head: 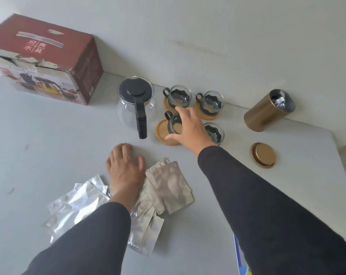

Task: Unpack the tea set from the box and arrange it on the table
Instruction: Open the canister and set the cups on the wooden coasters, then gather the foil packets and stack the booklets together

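A glass teapot (135, 108) with a black lid and handle stands on the white table (49, 147). Several glass cups in black holders sit on round wooden coasters to its right. My right hand (190, 128) is around the near left cup (174, 124), fingers wrapped on its rim, over its coaster (163, 132). Behind it stand two cups (178, 96) (210, 103), and a fourth cup (215, 132) is partly hidden by my wrist. My left hand (125, 168) lies flat on the table beside the silver foil packets (168, 185). The red tea set box (47, 60) stands at the back left.
A gold tin (267, 112) stands open at the back right with foil inside, its lid (263, 154) lying upside down in front of it. More silver packets (79, 203) spread under my left forearm. The table's right edge runs near the lid. A blue object (240, 257) shows at the bottom.
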Motion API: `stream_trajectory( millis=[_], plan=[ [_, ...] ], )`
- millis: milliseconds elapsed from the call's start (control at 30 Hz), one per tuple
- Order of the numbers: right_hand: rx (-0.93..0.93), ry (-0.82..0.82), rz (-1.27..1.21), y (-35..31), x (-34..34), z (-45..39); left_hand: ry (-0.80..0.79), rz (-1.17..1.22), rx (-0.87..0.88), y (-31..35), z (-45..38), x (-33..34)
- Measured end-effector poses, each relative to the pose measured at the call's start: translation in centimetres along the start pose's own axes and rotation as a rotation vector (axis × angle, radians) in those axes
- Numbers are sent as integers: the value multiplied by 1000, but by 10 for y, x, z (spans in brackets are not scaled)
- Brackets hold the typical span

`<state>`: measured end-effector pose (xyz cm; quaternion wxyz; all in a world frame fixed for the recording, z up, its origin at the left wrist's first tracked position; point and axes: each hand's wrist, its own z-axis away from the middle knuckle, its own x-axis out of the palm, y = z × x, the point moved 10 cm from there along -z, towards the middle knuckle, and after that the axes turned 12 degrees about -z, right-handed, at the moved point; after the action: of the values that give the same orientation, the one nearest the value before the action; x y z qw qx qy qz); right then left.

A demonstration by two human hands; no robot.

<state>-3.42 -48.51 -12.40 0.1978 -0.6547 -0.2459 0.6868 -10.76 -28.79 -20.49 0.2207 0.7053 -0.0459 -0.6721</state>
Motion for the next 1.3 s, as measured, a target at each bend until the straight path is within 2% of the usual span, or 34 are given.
stream_trajectory(
  millis=[233, 600, 700, 833, 933, 1000, 1067, 1133, 1200, 1300],
  plan=[
    [-20, -134, 18, -2, 28, -19, 8, -2, 1, 0, -1, -1],
    [-102, -142, 89, -1, 32, -24, 44, -20, 17, 1, -1, -3],
    [-159, -31, 80, -7, 17, -15, 34, -27, 23, 1, -2, -2],
    [-280, 232, 12, -23, -11, 22, 7, -8, 13, -1, -1, -1],
    [-293, 304, -5, -25, -12, 55, -56, 47, -11, -2, -2, -1],
    [-184, 227, -27, -13, 0, 72, -134, 104, 21, 0, -7, 0],
    [49, 81, -19, 9, 22, 92, -181, 218, 6, -6, -7, -12],
    [319, -11, 0, 33, 38, 118, -126, 255, -41, -25, -5, -39],
    [485, -46, -25, 39, 45, 141, -73, 121, -116, -59, 5, -63],
    [532, -64, -42, 26, 56, 158, -167, -39, -360, -126, 33, -72]
  ],
)
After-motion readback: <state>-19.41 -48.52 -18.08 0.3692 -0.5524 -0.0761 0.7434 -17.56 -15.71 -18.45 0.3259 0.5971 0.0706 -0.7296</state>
